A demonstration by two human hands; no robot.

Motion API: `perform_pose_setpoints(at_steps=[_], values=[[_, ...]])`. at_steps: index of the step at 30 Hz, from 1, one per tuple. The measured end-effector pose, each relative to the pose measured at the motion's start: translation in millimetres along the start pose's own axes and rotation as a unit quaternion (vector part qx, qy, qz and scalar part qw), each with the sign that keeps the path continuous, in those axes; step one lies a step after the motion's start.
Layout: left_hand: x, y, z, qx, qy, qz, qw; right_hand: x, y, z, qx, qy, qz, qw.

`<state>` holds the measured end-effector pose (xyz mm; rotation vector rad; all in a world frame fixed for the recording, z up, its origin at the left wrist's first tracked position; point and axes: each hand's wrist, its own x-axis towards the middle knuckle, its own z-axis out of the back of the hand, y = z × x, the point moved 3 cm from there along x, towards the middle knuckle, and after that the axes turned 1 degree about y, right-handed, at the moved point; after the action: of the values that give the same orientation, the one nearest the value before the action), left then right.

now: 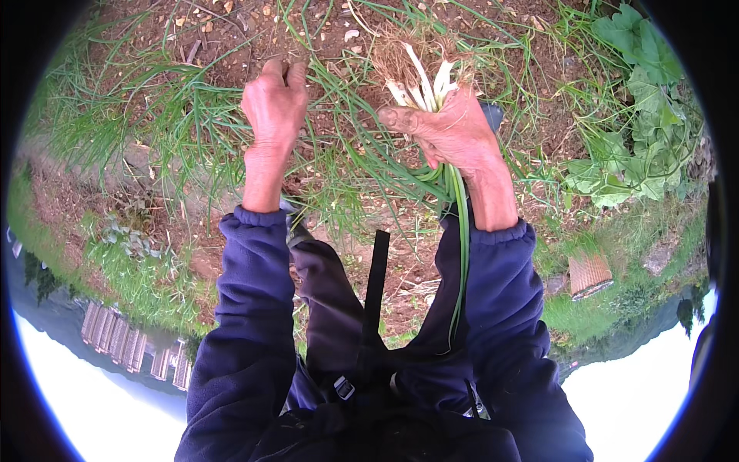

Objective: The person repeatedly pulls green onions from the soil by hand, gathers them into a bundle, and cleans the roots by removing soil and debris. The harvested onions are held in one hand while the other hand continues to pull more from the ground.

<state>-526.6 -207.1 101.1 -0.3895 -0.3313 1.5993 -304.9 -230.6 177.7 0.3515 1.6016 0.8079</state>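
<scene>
My right hand (456, 130) is shut on a bunch of spring onions (427, 86). Their white stems and stringy brown roots stick out above the fingers, and long green leaves hang below the palm, some down past the sleeve. To the left, my left hand (276, 104) is at the soil (225, 52) with its fingers curled downward, beside thin green onion leaves (329, 81). Its fingertips are hidden, so whether it grips anything cannot be told.
Narrow green leaves (196, 110) spread over the stony soil at left. Broad-leaved plants (635, 150) grow at right. My legs (329, 294) stand apart below my hands, with a black strap (376, 283) hanging between them. A ribbed brown object (589, 276) lies farther off at right.
</scene>
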Motion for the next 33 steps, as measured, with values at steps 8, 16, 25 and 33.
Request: perform_pose_setpoints(at_steps=[8, 16, 25, 33], values=[[-14.6, -12.0, 1.5, -0.137, 0.197, 0.11, 0.964, 7.2, -18.6, -10.5, 0.087, -0.028, 0.002, 0.996], [-21.0, -33.5, 14.9, -0.313, 0.235, 0.157, 0.907, 4.2, -19.5, -7.0, 0.179, -0.036, -0.036, 0.982], [-26.0, -42.6, 16.6, -0.534, 0.262, 0.228, 0.771, 9.3, -23.5, -5.0, 0.12, 0.0, -0.012, 0.993], [-20.2, -37.3, 8.4, -0.586, 0.4, 0.182, 0.68, 6.7, -18.4, -11.5, 0.081, 0.056, 0.037, 0.994]])
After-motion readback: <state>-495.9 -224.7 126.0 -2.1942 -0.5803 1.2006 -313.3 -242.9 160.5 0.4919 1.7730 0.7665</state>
